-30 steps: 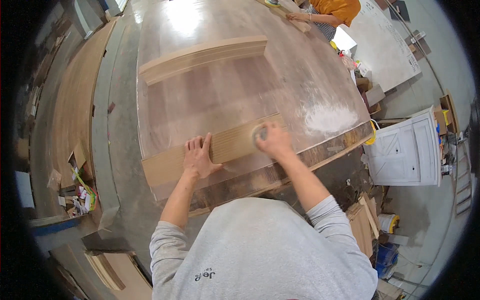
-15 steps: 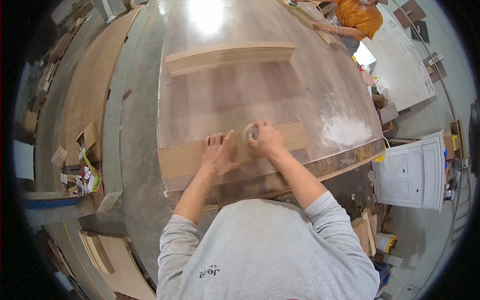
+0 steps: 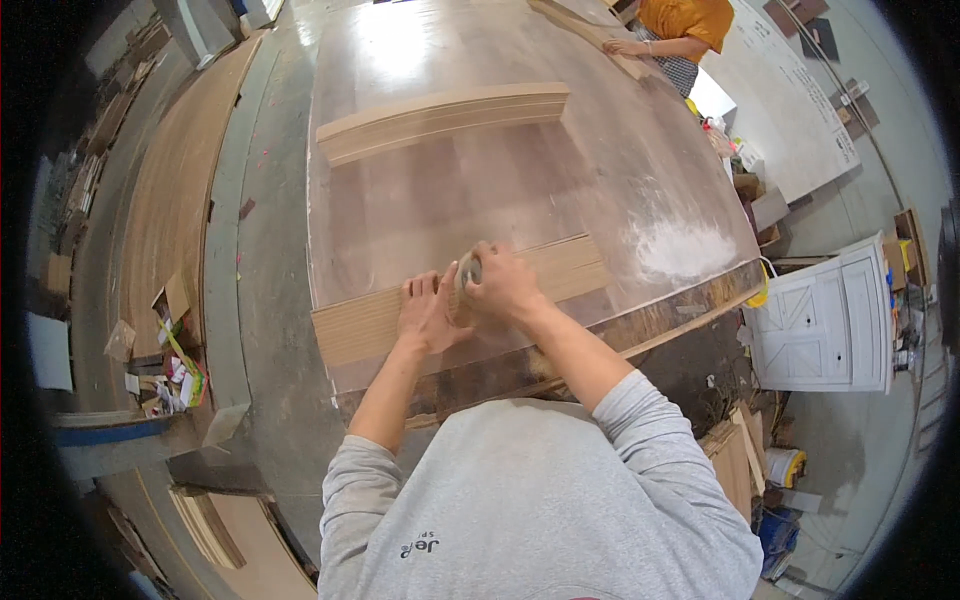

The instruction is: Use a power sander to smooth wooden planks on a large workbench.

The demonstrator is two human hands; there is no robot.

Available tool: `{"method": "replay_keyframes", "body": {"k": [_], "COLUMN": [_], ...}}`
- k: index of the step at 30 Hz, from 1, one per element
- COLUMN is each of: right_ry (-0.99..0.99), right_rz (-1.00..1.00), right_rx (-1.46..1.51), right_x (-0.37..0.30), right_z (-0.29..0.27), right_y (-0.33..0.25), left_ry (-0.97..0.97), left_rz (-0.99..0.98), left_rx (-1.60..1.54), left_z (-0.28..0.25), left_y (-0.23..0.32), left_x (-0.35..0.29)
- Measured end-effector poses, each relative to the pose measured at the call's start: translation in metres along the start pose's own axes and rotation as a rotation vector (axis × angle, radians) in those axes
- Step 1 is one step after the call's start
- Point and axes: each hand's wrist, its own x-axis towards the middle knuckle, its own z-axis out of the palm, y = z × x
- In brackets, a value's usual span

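Observation:
A flat light-brown wooden board (image 3: 362, 326) with lengthwise lines lies near the front edge of a large worktable (image 3: 390, 215). My left hand (image 3: 426, 314) rests on it, fingers stretched and thumb spread. Just to its right, my right hand (image 3: 508, 284) is closed around a small round tool (image 3: 461, 288) with a pale rim and a greyish middle. The tool stands against the board, its rim close to my left thumb. Blur and my fingers hide its exact kind and lower edge.
Farther back on the table lies a row of stacked wooden strips (image 3: 445, 122). White powder (image 3: 680, 248) covers a patch at the right. A co-worker in an orange top (image 3: 690, 22) has a hand on a long board (image 3: 590, 35) at the far right. A white cabinet (image 3: 825, 318) stands beyond the table.
My right hand and the round tool have moved left along the board, right up to my left hand. My left hand stays on the board. The whole view has shifted slightly.

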Motion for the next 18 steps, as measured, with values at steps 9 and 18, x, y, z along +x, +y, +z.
{"method": "replay_keyframes", "body": {"k": [9, 18], "right_ry": [0.094, -0.068], "right_rz": [0.172, 0.029], "right_rx": [-0.036, -0.001], "right_x": [0.016, 0.015], "right_z": [-0.039, 0.000], "right_y": [0.073, -0.005], "left_ry": [0.011, 0.015], "left_rz": [0.003, 0.013], "left_rx": [0.004, -0.034], "left_z": [-0.004, 0.001], "left_y": [0.006, -0.002], "left_x": [0.007, 0.002]}}
